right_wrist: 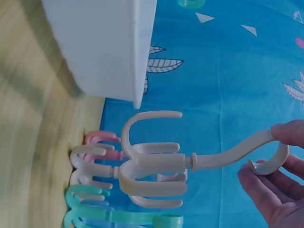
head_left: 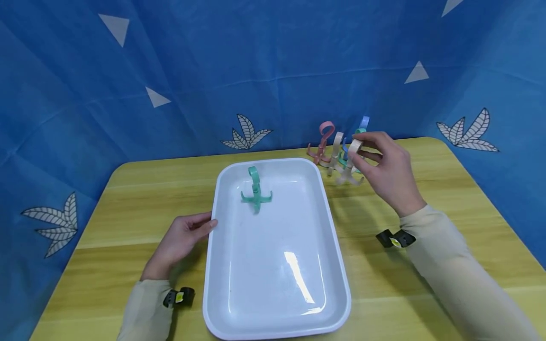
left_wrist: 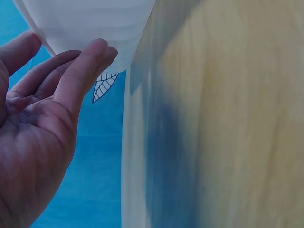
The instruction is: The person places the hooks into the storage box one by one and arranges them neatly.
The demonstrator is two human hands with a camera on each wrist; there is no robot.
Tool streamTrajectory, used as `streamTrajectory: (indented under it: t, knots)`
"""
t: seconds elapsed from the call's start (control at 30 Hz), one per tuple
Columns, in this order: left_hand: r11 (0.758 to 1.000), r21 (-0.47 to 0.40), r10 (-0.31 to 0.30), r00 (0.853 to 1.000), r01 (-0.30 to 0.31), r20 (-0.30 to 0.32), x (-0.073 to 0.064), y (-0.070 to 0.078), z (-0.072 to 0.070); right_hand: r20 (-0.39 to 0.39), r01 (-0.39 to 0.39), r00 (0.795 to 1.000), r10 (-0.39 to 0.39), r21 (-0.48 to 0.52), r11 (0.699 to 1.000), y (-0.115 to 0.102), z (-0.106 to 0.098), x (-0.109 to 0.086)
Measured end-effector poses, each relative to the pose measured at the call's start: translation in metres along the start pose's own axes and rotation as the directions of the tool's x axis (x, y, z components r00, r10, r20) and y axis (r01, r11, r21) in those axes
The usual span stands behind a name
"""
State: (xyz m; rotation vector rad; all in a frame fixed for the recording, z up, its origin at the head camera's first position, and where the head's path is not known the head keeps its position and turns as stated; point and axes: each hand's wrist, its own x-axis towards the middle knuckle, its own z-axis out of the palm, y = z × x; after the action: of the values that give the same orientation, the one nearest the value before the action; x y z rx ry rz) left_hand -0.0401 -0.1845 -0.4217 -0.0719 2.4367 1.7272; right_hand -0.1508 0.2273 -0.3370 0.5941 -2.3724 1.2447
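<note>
In the head view, a white tray (head_left: 264, 265) lies lengthwise on the table. Inside its far end stands a green multi-prong hook (head_left: 256, 192). My left hand (head_left: 181, 240) grips the tray's left rim, thumb on the edge and fingers against the outer wall, as the left wrist view also shows. To the right of the tray, my right hand (head_left: 390, 170) pinches the curled top of a beige multi-prong hook (right_wrist: 159, 164). Its prongs point downward, close by the other hooks; in the right wrist view they appear clear of the tabletop.
Behind the held hook stand a pink hook (head_left: 324, 142), another beige hook (head_left: 336, 149), a green hook (right_wrist: 128, 217) and a partly hidden blue hook (head_left: 364, 122). A blue patterned cloth (head_left: 273, 71) hangs at the wooden table's (head_left: 166, 187) back edge.
</note>
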Motion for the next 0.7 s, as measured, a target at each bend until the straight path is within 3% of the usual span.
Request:
streamTrajectory:
  t: [0.17, 0.27, 0.47, 0.57, 0.7]
  knots:
    - [1.0, 0.027, -0.005, 1.0, 0.005, 0.009, 0.0, 0.001, -0.002, 0.02, 0.026, 0.999, -0.027, 0.04, 0.999, -0.007, 0.004, 0.006]
    - [1.0, 0.026, -0.005, 1.0, 0.005, 0.014, 0.001, 0.001, -0.002, 0.039, 0.099, 0.994, -0.101, 0.05, 0.994, -0.013, 0.005, 0.01]
    - [1.0, 0.03, -0.009, 1.0, 0.009, 0.013, 0.002, 0.0, -0.003, 0.079, 0.244, 0.964, -0.255, 0.125, 0.962, -0.023, 0.016, 0.019]
    - [0.999, 0.032, 0.005, 1.0, -0.005, 0.016, 0.002, -0.001, -0.004, 0.097, 0.259, 0.954, -0.284, 0.215, 0.942, -0.025, 0.023, 0.021]
    - [1.0, 0.017, 0.014, 1.0, -0.015, 0.026, 0.002, -0.002, -0.004, 0.142, 0.221, 0.949, -0.283, 0.342, 0.913, -0.022, 0.032, 0.022]
